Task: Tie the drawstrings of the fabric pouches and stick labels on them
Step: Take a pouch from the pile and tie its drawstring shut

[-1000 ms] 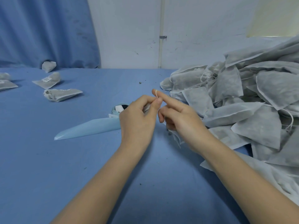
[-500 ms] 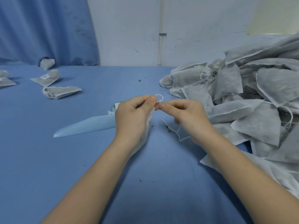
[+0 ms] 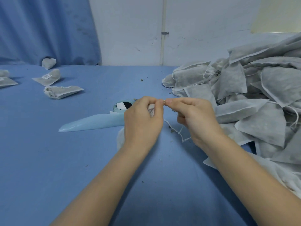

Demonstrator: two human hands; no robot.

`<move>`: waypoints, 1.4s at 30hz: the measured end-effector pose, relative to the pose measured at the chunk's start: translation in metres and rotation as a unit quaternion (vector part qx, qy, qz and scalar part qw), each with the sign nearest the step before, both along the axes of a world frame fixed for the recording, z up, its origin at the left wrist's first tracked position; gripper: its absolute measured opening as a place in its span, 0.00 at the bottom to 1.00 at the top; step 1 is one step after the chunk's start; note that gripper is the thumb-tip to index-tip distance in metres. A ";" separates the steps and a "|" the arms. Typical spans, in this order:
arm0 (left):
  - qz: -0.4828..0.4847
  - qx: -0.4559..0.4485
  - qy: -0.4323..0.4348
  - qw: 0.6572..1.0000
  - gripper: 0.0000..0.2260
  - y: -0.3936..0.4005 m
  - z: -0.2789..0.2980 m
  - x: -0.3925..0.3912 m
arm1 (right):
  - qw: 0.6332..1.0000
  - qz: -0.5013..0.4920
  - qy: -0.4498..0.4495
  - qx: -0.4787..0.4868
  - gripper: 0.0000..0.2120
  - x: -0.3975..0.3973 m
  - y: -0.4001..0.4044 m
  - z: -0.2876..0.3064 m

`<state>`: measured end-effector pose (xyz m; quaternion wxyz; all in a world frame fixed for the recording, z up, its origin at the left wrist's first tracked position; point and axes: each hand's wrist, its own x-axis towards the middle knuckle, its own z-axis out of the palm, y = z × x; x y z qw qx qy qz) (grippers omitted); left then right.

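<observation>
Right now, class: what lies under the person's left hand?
Under the left hand shows a white pouch on the blue table; the hand covers most of it. Both hands pinch its drawstring.

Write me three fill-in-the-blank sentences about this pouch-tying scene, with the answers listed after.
1. Both hands, left and right, pinch a white ____ between their fingertips.
2. The big pile of untied pouches lies on the person's ____ side.
3. The label roll sits on a table covered in ____ cloth.

Missing words: drawstring; right; blue
</observation>
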<state>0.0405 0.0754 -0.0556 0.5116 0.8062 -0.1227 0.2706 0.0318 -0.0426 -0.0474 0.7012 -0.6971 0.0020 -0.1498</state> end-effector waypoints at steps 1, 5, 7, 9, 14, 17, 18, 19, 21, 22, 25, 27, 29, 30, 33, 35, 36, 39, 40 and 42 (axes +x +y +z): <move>-0.011 -0.007 0.019 1.000 0.07 -0.002 0.000 0.000 | 1.000 -0.002 0.013 0.022 0.07 0.000 0.000 0.000; -0.056 0.031 0.053 0.997 0.08 -0.004 0.000 0.004 | 0.979 0.062 0.087 0.176 0.11 0.000 -0.003 0.000; -0.084 0.008 0.081 0.993 0.09 -0.005 -0.002 0.005 | 0.949 0.147 0.125 0.251 0.08 -0.001 -0.002 0.000; -0.133 -0.053 0.134 0.981 0.09 -0.006 -0.003 0.005 | 0.922 0.186 0.149 0.305 0.04 0.000 -0.001 0.000; -0.023 0.010 -0.076 0.997 0.08 0.003 -0.005 0.000 | 0.925 0.166 0.143 0.312 0.06 0.000 0.003 -0.001; 0.032 0.052 -0.204 0.977 0.07 0.005 -0.004 -0.003 | 0.929 0.170 0.135 0.300 0.07 0.000 0.002 0.000; 0.042 0.066 -0.229 0.970 0.06 0.005 -0.004 -0.002 | 0.933 0.170 0.130 0.291 0.08 0.000 0.002 0.001; 0.054 0.080 -0.253 0.963 0.04 0.006 -0.005 0.000 | 0.939 0.163 0.125 0.275 0.09 -0.001 0.001 0.001; 0.081 0.099 -0.305 0.944 0.02 0.009 -0.006 0.005 | 0.964 0.123 0.104 0.213 0.13 -0.002 0.000 0.001; 0.093 0.109 -0.327 0.934 0.03 0.010 -0.005 0.007 | 0.977 0.093 0.087 0.168 0.15 -0.003 -0.001 0.001; 0.121 0.143 -0.352 0.917 0.06 0.011 -0.003 0.008 | 0.998 0.026 0.030 0.044 0.09 -0.006 -0.002 0.001; 0.113 0.142 -0.297 0.937 0.05 0.008 -0.003 0.005 | 1.000 0.005 -0.008 0.006 0.05 -0.008 -0.004 0.003; 0.066 0.087 -0.173 0.979 0.04 0.005 -0.001 0.000 | 0.998 -0.003 -0.054 -0.016 0.04 -0.008 -0.005 0.001; 0.036 0.051 -0.110 0.992 0.04 0.004 0.001 -0.002 | 0.997 -0.005 -0.073 -0.029 0.03 -0.008 -0.003 0.000; -0.019 -0.003 0.003 1.000 0.09 0.004 0.005 -0.004 | 0.995 0.005 -0.087 -0.041 0.04 -0.006 0.005 -0.004; -0.035 -0.005 0.027 0.999 0.09 0.004 0.007 -0.005 | 0.996 0.018 -0.077 -0.032 0.06 -0.005 0.010 -0.008; -0.039 -0.003 0.034 0.999 0.10 0.003 0.008 -0.005 | 0.996 0.008 -0.075 -0.044 0.07 -0.005 0.012 -0.009; -0.022 -0.005 0.054 0.998 0.11 0.006 0.011 -0.004 | 0.994 -0.020 -0.080 -0.066 0.10 -0.003 0.013 -0.008; -0.007 -0.009 0.061 0.998 0.11 0.008 0.013 -0.002 | 0.995 -0.020 -0.079 -0.062 0.09 -0.002 0.011 -0.008; 0.016 -0.042 0.069 0.997 0.12 0.016 0.017 0.004 | 0.992 -0.030 -0.080 -0.092 0.08 0.000 0.006 -0.005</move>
